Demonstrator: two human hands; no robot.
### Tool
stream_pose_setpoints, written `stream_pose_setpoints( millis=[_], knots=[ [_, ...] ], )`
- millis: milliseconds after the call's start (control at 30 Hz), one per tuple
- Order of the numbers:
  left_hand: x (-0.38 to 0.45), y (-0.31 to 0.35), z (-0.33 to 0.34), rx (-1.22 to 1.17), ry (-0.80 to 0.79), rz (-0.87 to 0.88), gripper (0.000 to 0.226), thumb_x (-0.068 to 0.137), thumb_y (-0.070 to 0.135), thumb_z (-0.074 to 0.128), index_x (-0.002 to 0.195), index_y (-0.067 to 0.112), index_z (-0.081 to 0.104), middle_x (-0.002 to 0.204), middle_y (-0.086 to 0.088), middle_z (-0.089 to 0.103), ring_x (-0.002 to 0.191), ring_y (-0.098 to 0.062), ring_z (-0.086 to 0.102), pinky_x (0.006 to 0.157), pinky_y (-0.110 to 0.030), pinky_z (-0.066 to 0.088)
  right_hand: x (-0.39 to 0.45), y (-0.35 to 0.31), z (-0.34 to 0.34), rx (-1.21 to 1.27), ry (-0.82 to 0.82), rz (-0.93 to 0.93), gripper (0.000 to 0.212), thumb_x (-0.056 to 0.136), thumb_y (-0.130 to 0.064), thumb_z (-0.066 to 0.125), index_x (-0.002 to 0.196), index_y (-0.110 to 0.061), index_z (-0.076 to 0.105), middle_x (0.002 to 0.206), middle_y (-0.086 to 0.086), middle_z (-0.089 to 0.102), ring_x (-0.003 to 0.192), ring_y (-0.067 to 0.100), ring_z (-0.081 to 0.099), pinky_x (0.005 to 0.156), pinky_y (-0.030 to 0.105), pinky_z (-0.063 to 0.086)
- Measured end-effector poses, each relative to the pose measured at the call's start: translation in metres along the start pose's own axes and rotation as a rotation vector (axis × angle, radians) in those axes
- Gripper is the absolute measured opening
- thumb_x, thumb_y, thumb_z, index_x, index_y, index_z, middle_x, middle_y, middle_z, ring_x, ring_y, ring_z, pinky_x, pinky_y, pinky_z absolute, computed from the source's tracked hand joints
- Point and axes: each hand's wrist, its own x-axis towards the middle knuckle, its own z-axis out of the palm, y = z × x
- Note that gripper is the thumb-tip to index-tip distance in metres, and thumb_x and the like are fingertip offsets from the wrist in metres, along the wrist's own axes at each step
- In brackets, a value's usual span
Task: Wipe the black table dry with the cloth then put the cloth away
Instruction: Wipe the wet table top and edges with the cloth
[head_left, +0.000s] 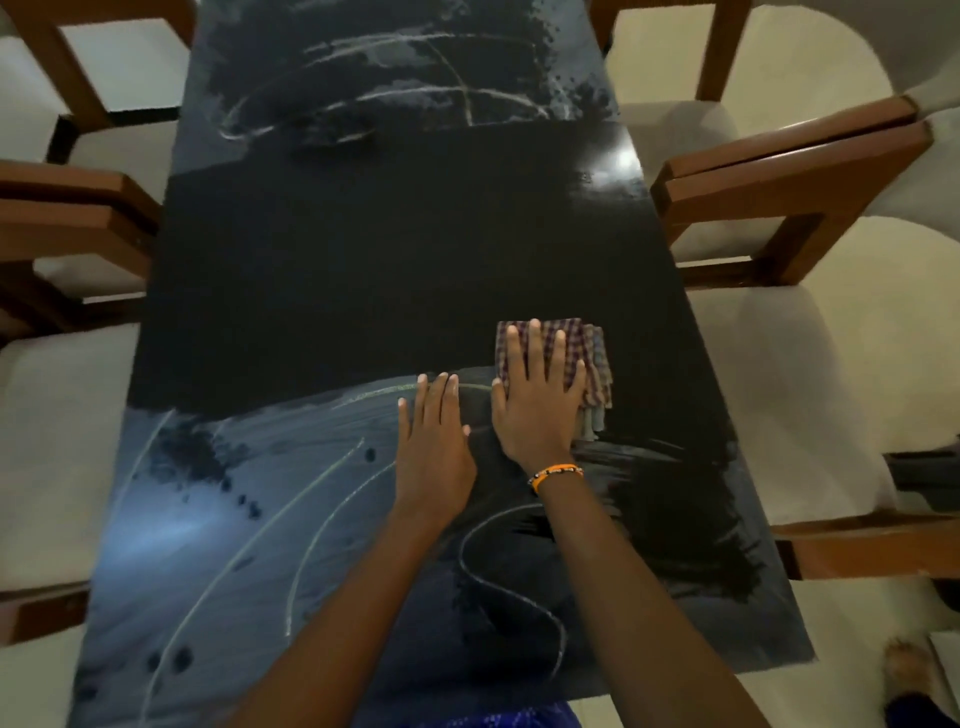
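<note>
The long black table runs away from me, with wet streaks and droplets on its near part and far end; the middle band looks dark and matte. A folded checked cloth lies right of centre. My right hand presses flat on the cloth with straight, spread fingers; an orange beaded bracelet sits on its wrist. My left hand rests flat on the bare tabletop just left of it, fingers straight, holding nothing.
Wooden chairs with pale cushions line both long sides: one at the right and one at the left sit close to the table edges. A bare foot shows on the floor at the lower right.
</note>
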Motion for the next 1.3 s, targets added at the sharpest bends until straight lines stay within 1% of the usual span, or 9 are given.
stream_pose_setpoints(
  millis=[267, 500, 633, 767, 867, 1000, 1100, 1200, 1300],
  knots=[
    [-0.033, -0.123, -0.04, -0.041, 0.138, -0.246, 0.056, 0.095, 0.009, 0.035, 0.147, 0.007, 0.014, 0.157, -0.008, 0.013, 0.146, -0.023, -0.002, 0.118, -0.041, -0.002, -0.02, -0.156, 0.026, 0.023, -0.068, -0.255, 0.065, 0.083, -0.038, 0.034, 0.146, -0.023, 0.027, 0.153, 0.005, 0.029, 0.14, 0.033, 0.028, 0.108, 0.059, 0.026],
    [-0.072, -0.228, -0.072, -0.085, 0.185, -0.418, 0.057, 0.095, 0.009, 0.038, 0.146, 0.006, 0.014, 0.157, -0.011, 0.014, 0.146, -0.025, 0.0, 0.118, -0.041, 0.001, -0.05, -0.283, 0.055, 0.056, -0.13, -0.406, 0.065, 0.088, -0.036, 0.043, 0.148, -0.023, 0.02, 0.156, 0.006, 0.021, 0.144, 0.032, 0.017, 0.112, 0.059, 0.017],
    [-0.09, -0.282, -0.082, -0.121, 0.167, -0.461, 0.059, 0.094, 0.008, 0.036, 0.147, 0.006, 0.011, 0.157, -0.011, 0.012, 0.146, -0.026, -0.001, 0.118, -0.042, 0.001, -0.065, -0.346, 0.067, 0.057, -0.174, -0.518, 0.062, 0.089, -0.036, 0.038, 0.147, -0.024, 0.02, 0.157, 0.005, 0.018, 0.144, 0.031, 0.013, 0.113, 0.057, 0.011],
    [-0.098, -0.316, -0.088, -0.244, 0.171, -0.466, 0.057, 0.093, 0.003, 0.036, 0.146, 0.003, 0.014, 0.156, -0.013, 0.016, 0.146, -0.026, 0.003, 0.118, -0.039, 0.004, -0.041, -0.369, 0.072, 0.006, -0.181, -0.63, 0.062, 0.082, -0.039, 0.026, 0.142, -0.024, 0.035, 0.152, 0.004, 0.031, 0.142, 0.031, 0.023, 0.111, 0.055, 0.02],
    [-0.105, -0.329, -0.086, -0.465, 0.133, -0.452, 0.052, 0.094, 0.003, 0.038, 0.145, 0.003, 0.024, 0.151, -0.014, 0.03, 0.142, -0.027, 0.023, 0.116, -0.032, 0.015, -0.002, -0.376, 0.071, -0.074, -0.219, -0.698, 0.056, 0.088, -0.038, 0.029, 0.144, -0.029, 0.03, 0.156, -0.001, 0.022, 0.145, 0.026, 0.01, 0.112, 0.052, 0.013],
    [-0.116, -0.339, -0.081, -0.722, 0.046, -0.496, 0.041, 0.095, 0.008, 0.041, 0.136, 0.006, 0.044, 0.135, -0.012, 0.053, 0.126, -0.024, 0.048, 0.104, -0.027, 0.034, 0.021, -0.381, 0.068, -0.115, -0.276, -0.729, 0.053, 0.094, -0.036, 0.037, 0.145, -0.03, 0.024, 0.158, -0.002, 0.011, 0.146, 0.025, -0.001, 0.113, 0.053, 0.005],
    [-0.124, -0.34, -0.081, -0.828, 0.036, -0.548, 0.034, 0.094, 0.007, 0.042, 0.126, 0.01, 0.056, 0.125, -0.008, 0.061, 0.117, -0.021, 0.055, 0.099, -0.027, 0.041, -0.006, -0.374, 0.069, -0.122, -0.241, -0.745, 0.053, 0.094, -0.036, 0.031, 0.146, -0.025, 0.025, 0.157, 0.002, 0.016, 0.146, 0.028, 0.003, 0.114, 0.051, 0.005],
    [-0.129, -0.339, -0.082, -0.957, 0.021, -0.601, 0.033, 0.095, 0.005, 0.04, 0.12, 0.009, 0.06, 0.12, -0.011, 0.064, 0.112, -0.023, 0.059, 0.099, -0.041, 0.046, -0.059, -0.362, 0.071, -0.103, -0.22, -0.777, 0.06, 0.087, -0.039, 0.019, 0.144, -0.024, 0.029, 0.155, 0.005, 0.024, 0.145, 0.032, 0.012, 0.112, 0.055, 0.011],
    [-0.133, -0.336, -0.086, -0.995, -0.007, -0.621, 0.031, 0.095, 0.004, 0.038, 0.114, 0.006, 0.062, 0.116, -0.014, 0.065, 0.108, -0.025, 0.059, 0.098, -0.041, 0.046, -0.111, -0.35, 0.072, -0.072, -0.219, -0.81, 0.059, 0.086, -0.036, 0.028, 0.144, -0.025, 0.031, 0.153, 0.003, 0.028, 0.144, 0.03, 0.018, 0.112, 0.054, 0.015]
  ],
)
